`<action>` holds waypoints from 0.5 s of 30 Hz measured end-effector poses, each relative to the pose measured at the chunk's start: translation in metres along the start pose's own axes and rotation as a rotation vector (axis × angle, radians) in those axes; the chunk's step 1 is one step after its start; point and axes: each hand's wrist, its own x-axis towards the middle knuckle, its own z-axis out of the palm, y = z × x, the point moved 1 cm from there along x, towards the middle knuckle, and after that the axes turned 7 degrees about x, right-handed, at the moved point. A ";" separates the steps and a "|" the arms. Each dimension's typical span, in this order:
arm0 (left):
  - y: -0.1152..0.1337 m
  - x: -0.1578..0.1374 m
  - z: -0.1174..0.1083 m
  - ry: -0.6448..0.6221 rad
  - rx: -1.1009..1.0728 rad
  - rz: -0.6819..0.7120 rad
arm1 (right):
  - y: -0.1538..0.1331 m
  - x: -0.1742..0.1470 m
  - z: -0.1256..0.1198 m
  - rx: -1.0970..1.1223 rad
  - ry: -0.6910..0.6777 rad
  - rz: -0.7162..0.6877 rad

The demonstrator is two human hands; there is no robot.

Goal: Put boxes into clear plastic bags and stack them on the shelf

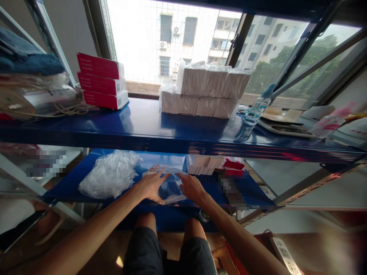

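Note:
A clear plastic bag [171, 187] lies spread between my hands over the lower blue shelf. My left hand [153, 186] grips its left side, with the fingers bent and somewhat apart and the thumb toward the front. My right hand [192, 186] holds the bag's right side, the index finger reaching toward its upper edge. To the left of my left hand sits a large crumpled heap of clear plastic bags [110, 173]. Behind my right hand stands a row of thin white boxes [204, 165], with a red and white box [233, 165] at its right end.
On the upper blue shelf [143, 124] are three stacked red boxes [100, 81], plastic-wrapped white packs [200, 93] and a spray bottle [256, 109]. Its front edge crosses just beyond my hands. A blurred-out item [233, 191] lies right. A power strip [285, 254] is lower right.

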 end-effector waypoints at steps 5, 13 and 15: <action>0.006 0.004 -0.003 -0.020 0.150 0.173 | 0.001 0.016 -0.014 -0.267 0.018 -0.257; -0.023 0.001 0.027 0.014 0.372 0.551 | 0.036 0.033 -0.014 -0.270 -0.294 -0.408; -0.034 0.003 0.040 0.101 0.348 0.541 | 0.039 0.034 -0.006 -0.238 -0.233 -0.393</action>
